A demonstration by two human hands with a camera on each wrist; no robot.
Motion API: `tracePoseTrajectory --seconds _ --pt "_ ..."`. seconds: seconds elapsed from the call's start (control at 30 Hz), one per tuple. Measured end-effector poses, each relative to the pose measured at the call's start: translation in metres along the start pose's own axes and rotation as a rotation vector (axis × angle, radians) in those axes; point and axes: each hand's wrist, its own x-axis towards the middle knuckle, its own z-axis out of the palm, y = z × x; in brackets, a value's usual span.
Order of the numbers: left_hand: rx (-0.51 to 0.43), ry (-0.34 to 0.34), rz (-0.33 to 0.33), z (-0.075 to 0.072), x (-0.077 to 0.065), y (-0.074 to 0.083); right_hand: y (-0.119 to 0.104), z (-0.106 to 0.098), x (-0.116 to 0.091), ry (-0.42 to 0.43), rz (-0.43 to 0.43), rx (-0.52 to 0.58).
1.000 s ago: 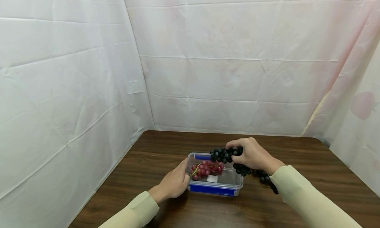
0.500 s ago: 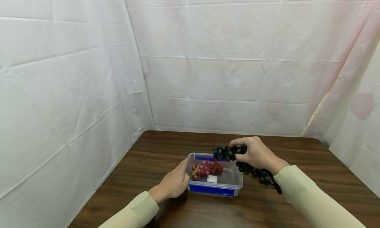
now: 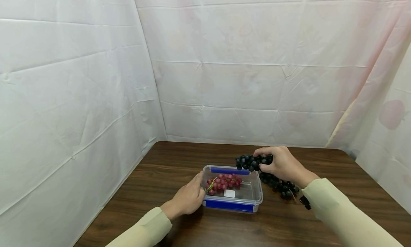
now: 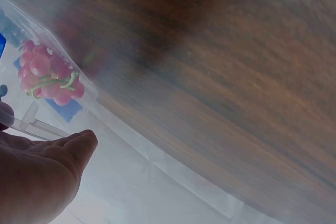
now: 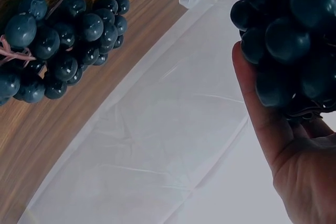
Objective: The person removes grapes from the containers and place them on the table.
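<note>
Head view: the left hand (image 3: 187, 197) lies with fingers extended against the near-left side wall of a clear container (image 3: 231, 200) with blue clasps. Inside, just beyond the left hand's fingertips, a bunch of red grapes (image 3: 223, 182) lies beside a white label (image 3: 229, 193). Opposite, the right hand (image 3: 280, 165) grips a dark grape bunch (image 3: 250, 162) raised near the container's far-right corner. Below the right hand, a second dark bunch (image 3: 284, 188) rests on the wooden table (image 3: 170, 168).

Left wrist view: the red grapes and their green stem show through the clear wall beyond the left hand.

Right wrist view: the right hand's fingers curl round the dark grape bunch; apart from that hand, the second dark bunch shows its pinkish stem.
</note>
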Motion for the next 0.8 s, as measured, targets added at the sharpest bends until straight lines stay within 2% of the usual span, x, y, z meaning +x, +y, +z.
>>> tracePoseTrajectory --seconds 0.43,0.8 --pt "0.002 -0.003 -0.007 -0.001 0.0 0.0 0.007 -0.007 -0.005 -0.013 0.097 0.05" --pt "-0.001 -0.001 -0.004 0.001 0.001 -0.001 0.018 -0.014 -0.01 0.015 0.111 -0.003"
